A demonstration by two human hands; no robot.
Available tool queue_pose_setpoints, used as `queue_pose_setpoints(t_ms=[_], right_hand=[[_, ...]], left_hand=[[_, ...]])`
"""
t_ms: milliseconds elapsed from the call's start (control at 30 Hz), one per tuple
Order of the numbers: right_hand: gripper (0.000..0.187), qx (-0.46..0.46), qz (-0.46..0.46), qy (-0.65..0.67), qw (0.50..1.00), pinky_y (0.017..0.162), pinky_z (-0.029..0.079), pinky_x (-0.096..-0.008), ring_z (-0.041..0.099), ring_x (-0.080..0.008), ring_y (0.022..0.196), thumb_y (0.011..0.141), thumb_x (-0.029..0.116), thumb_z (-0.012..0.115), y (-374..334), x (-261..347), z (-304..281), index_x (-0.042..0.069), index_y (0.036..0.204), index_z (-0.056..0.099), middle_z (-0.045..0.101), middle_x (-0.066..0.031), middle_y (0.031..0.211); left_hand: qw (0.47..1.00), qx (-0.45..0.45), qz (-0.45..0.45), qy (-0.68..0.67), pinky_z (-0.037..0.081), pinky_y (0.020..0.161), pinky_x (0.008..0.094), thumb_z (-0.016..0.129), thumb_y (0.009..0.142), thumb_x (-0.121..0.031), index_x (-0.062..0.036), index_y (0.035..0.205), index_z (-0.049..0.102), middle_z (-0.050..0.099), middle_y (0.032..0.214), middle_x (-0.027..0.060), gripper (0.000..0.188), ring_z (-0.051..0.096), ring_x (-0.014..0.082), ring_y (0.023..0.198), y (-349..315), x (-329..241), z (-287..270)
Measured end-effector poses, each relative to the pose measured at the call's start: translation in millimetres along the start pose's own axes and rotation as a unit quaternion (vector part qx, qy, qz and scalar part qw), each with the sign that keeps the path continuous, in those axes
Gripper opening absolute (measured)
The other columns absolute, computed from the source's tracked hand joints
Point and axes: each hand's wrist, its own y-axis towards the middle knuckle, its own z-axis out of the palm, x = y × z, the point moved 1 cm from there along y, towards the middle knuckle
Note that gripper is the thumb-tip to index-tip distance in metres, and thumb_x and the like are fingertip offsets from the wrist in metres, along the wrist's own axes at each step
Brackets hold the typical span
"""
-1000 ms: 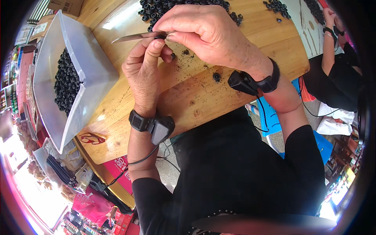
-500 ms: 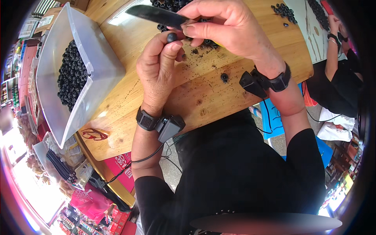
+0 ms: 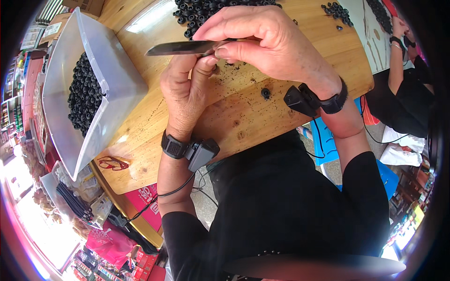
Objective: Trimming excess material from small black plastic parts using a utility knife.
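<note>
My right hand (image 3: 274, 44) is closed on a knife (image 3: 176, 48), its dark blade pointing left. Beneath the blade, my left hand (image 3: 183, 91) pinches with thumb and forefinger. The blade and fingers hide the small round black part that showed in this pinch a moment ago. Beyond my hands a heap of similar black parts (image 3: 201, 14) is spread on the wooden table (image 3: 225, 117). Dark crumbs are scattered below my fingers. One loose black part (image 3: 266, 93) with a hole in it lies near my right wrist.
A translucent plastic bin (image 3: 124, 70) stands at the left, holding many black parts (image 3: 84, 96). Red-framed glasses (image 3: 113, 163) lie near the table's left corner. A smaller cluster of parts (image 3: 338, 14) sits far right. Another person's hands (image 3: 399, 28) are at a pale table beyond.
The knife blade has swung lower and more level, coming over the left fingertips and covering the small black part. My right hand has come down slightly.
</note>
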Motion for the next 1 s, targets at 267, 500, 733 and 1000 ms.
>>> queue_pose_setpoints(t_ms=[267,500,733,1000], right_hand=[[0.014,0.033,0.397,0.296,0.868,0.06,0.045,-0.0255,0.059,-0.0112,0.07,0.082,0.0,0.065,9.1,6.0,-15.7,-0.002,0.096,0.066,0.066,-0.0083,0.083],[0.016,0.016,0.422,0.316,0.85,0.062,0.044,-0.0228,0.056,-0.0065,0.071,0.083,0.002,0.065,10.2,6.7,-19.5,-0.001,0.099,0.067,0.066,-0.0042,0.079],[0.016,0.024,0.435,0.308,0.846,0.061,0.044,-0.0221,0.055,-0.0058,0.07,0.083,0.003,0.066,11.7,6.8,-20.2,0.0,0.099,0.067,0.065,-0.0032,0.078],[0.016,-0.052,0.47,0.409,0.78,0.064,0.052,-0.0204,0.062,-0.0074,0.077,0.088,0.001,0.061,10.8,1.2,-21.2,-0.003,0.103,0.065,0.065,-0.004,0.085]], left_hand=[[0.996,0.046,0.041,0.058,0.048,0.068,0.0251,0.067,0.082,-0.005,0.0009,0.099,0.063,0.063,0.082,0.0074,0.018,0.059,0.0158,0.073,1.6,-3.1,4.7],[0.999,0.029,0.021,0.013,0.047,0.069,0.0235,0.07,0.08,-0.004,-0.0016,0.103,0.065,0.063,0.084,0.0062,0.023,0.059,0.0147,0.074,2.8,-6.0,3.2],[0.999,0.025,0.029,0.017,0.046,0.068,0.0228,0.071,0.079,-0.005,-0.0021,0.104,0.066,0.063,0.082,0.0054,0.025,0.058,0.0133,0.073,3.1,-6.0,2.3],[0.992,-0.031,0.085,0.091,0.045,0.064,0.022,0.07,0.08,-0.007,-0.0001,0.101,0.067,0.062,0.079,0.0069,0.022,0.057,0.0123,0.069,2.4,-28.4,-11.6]])
